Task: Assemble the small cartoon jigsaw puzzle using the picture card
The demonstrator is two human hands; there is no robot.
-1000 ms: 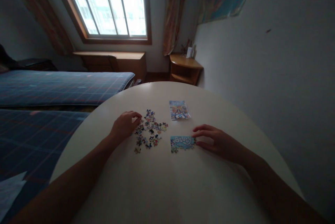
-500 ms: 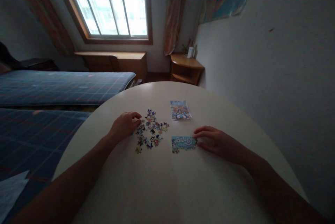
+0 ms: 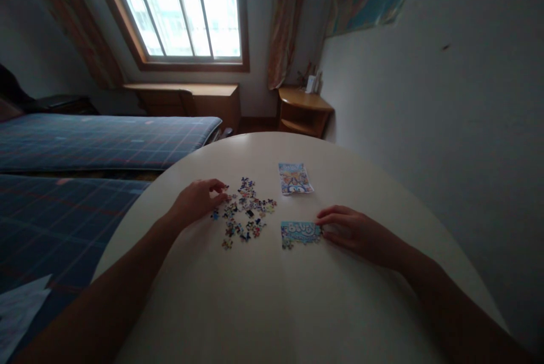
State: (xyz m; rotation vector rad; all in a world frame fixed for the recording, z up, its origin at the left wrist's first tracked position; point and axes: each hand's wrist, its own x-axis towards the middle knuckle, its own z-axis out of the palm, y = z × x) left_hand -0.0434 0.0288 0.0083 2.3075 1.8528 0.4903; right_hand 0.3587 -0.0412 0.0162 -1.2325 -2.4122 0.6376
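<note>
On the round white table (image 3: 272, 296) lies a scatter of several loose jigsaw pieces (image 3: 245, 214). My left hand (image 3: 195, 200) rests at the left edge of that scatter, its fingers curled with the tips pinched among the pieces; what they grip is too small to see. To the right lies a joined strip of blue puzzle (image 3: 300, 233). My right hand (image 3: 355, 231) lies beside the strip's right end, fingers stretched toward it and touching its edge. A small printed picture card (image 3: 294, 178) lies further back.
A white wall runs close along the table's right side. Two beds with blue checked covers (image 3: 85, 143) stand to the left. At the back are a window, a wooden desk (image 3: 187, 97) and a corner shelf (image 3: 304, 109).
My left hand has drawn back slightly to the left, off the pile's edge. My right hand stays at the strip's end. The view has shifted a little.
</note>
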